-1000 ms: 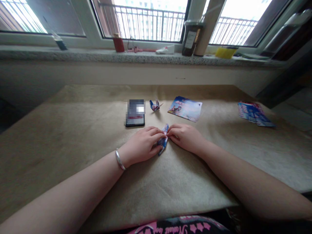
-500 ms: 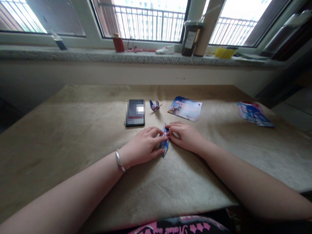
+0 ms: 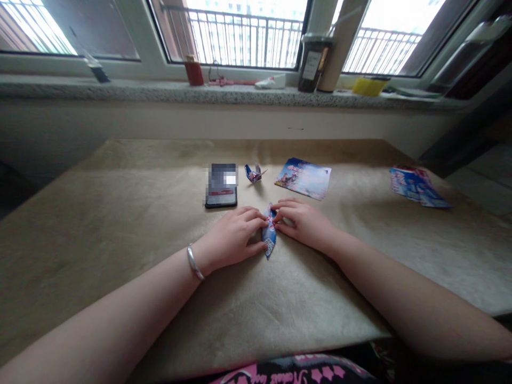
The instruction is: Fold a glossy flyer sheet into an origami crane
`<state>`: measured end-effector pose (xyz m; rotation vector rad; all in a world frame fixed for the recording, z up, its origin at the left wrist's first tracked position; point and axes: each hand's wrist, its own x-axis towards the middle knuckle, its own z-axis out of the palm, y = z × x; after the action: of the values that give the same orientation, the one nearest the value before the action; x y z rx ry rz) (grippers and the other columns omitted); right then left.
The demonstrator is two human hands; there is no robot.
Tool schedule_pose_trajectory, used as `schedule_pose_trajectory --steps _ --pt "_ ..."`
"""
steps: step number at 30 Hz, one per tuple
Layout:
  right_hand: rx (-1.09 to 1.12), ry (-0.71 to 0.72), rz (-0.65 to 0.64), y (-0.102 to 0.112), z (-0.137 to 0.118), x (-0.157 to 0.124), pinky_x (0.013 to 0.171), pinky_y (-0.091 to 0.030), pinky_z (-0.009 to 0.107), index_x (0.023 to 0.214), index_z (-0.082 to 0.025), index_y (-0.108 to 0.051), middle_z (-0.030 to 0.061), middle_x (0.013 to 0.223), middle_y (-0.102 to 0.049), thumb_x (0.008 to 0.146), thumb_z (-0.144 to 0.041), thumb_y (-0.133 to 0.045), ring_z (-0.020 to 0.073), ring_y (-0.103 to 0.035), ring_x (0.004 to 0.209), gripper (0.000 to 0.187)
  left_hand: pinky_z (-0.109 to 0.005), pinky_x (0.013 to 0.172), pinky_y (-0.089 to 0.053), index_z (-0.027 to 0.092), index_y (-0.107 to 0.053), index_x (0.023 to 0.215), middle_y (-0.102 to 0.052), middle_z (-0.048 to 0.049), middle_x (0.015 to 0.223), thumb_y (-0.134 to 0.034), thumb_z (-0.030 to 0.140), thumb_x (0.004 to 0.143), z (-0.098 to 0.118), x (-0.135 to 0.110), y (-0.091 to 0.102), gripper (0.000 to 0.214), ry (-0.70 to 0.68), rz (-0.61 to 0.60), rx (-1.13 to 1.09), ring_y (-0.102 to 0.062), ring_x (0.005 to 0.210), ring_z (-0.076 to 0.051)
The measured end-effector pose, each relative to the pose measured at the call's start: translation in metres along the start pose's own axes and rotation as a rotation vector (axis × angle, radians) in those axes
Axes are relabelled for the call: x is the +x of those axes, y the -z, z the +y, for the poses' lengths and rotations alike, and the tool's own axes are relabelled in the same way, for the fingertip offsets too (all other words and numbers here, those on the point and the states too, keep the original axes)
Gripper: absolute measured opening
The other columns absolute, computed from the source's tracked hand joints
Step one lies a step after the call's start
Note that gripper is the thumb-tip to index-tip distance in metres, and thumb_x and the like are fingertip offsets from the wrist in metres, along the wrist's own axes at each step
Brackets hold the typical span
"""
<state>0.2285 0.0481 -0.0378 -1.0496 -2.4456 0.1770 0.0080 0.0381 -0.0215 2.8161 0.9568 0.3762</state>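
A narrow diamond of folded origami paper (image 3: 270,234), blue with red and white print, lies on the table in front of me with one point toward me. My left hand (image 3: 240,233), a silver bangle at its wrist, holds the left edge with bent fingers, thumb near the lower end. On the opposite side my right hand (image 3: 301,221) has its fingertips closed at the upper right edge. Part of the paper's upper half hides behind the fingers. Beyond the hands stands a folded paper crane (image 3: 253,173) in similar colours.
A phone (image 3: 221,197) with a blurred-out screen lies left of the crane. Printed paper sheets (image 3: 306,181) are stacked to its right, and more blue sheets (image 3: 420,186) spread at far right. Jars and small items line the granite windowsill (image 3: 152,92) behind the table (image 3: 120,213).
My left fingers have drawn back slightly to the left from across the paper, so more of its middle shows. The right hand has barely moved.
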Motion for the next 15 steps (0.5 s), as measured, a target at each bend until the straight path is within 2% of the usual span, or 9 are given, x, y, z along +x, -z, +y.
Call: schedule_pose_trajectory --steps 3,7,15 --pt "-0.025 0.04 0.006 0.0005 -0.0034 0.0011 0.095 -0.046 0.038 0.085 -0.02 -0.067 0.0055 0.101 -0.07 0.084 -0.023 -0.06 0.0229 -0.056 0.108 0.008 -0.041 0.1 -0.043 0.016 -0.06 0.112 -0.061 -0.0085 0.116 -0.059 0.036 0.083 0.0012 -0.0006 0.0007 0.035 -0.019 0.002 0.034 -0.05 0.115 -0.026" --pt "-0.053 0.074 -0.006 0.0012 -0.0073 0.0022 0.088 -0.048 0.035 0.085 -0.019 -0.067 0.0064 0.092 -0.069 0.086 -0.023 -0.057 0.0213 -0.058 0.098 0.011 -0.04 0.099 -0.044 0.016 -0.061 0.111 -0.062 -0.0077 0.115 -0.057 0.033 0.085 0.0 -0.0007 0.0011 0.031 -0.042 -0.002 0.054 -0.052 0.112 -0.024" --pt "-0.164 0.19 -0.097 0.0089 -0.0093 0.0011 0.085 -0.049 0.035 0.092 -0.017 -0.066 0.0097 0.094 -0.069 0.086 -0.02 -0.053 0.0206 -0.062 0.093 0.015 -0.036 0.092 -0.048 0.014 -0.062 0.102 -0.065 -0.0083 0.102 -0.049 0.026 0.09 0.0007 0.0012 0.002 0.021 -0.034 0.012 0.056 -0.058 0.103 -0.021"
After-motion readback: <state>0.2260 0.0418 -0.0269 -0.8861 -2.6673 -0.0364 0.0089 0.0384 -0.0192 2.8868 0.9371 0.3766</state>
